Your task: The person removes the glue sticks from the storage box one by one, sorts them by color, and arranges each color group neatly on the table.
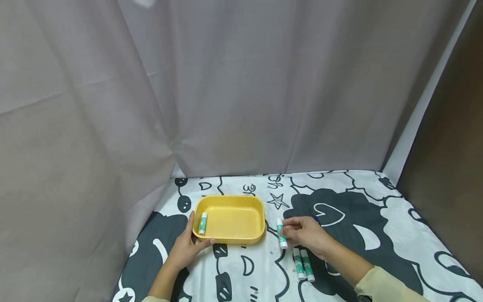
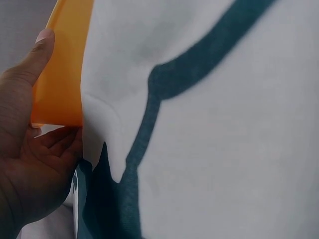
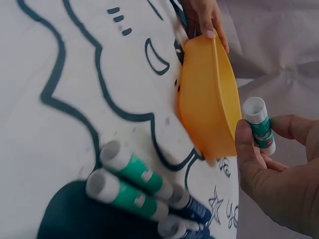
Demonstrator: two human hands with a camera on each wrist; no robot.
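A yellow rectangular tray (image 1: 235, 222) rests on the patterned cloth, with a green-and-white glue stick (image 1: 203, 223) lying inside at its left end. My left hand (image 1: 185, 251) grips the tray's near left corner, thumb along the near side and fingers round the left side. Right of the tray, my right hand (image 1: 307, 235) pinches another green-and-white glue stick (image 3: 260, 125) between thumb and fingers. Its white cap end shows in the right wrist view. Two more glue sticks (image 1: 298, 264) lie side by side on the cloth below the right hand.
Beside the pair of glue sticks, blue-and-white tubes (image 3: 192, 204) show in the right wrist view; the right hand mostly hides them in the head view. A grey curtain (image 1: 241, 92) hangs behind the cloth-covered surface (image 1: 260, 268), and a brown panel (image 1: 449, 167) stands at the right.
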